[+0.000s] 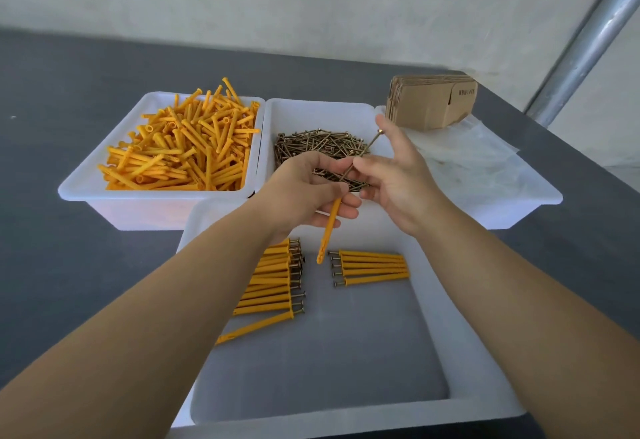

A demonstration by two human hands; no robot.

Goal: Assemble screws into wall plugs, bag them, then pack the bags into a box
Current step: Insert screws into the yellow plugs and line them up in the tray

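My left hand (311,189) grips an orange wall plug (328,230) that hangs down and to the left over the near white tray (485,362). My right hand (394,175) pinches a brass screw (363,152), its head up and to the right, its tip near the plug's upper end between the two hands. In the near tray lie two rows of assembled plugs with screws, a long row (273,279) on the left, partly under my left forearm, and a short row (372,267) on the right. One assembled plug (256,327) lies apart below the long row.
A white tray of loose orange plugs (187,147) stands at the back left, a tray of loose screws (322,147) in the middle. At the back right a tray (519,203) holds clear plastic bags (464,154) and flat cardboard boxes (433,100). A metal pole (585,43) rises far right.
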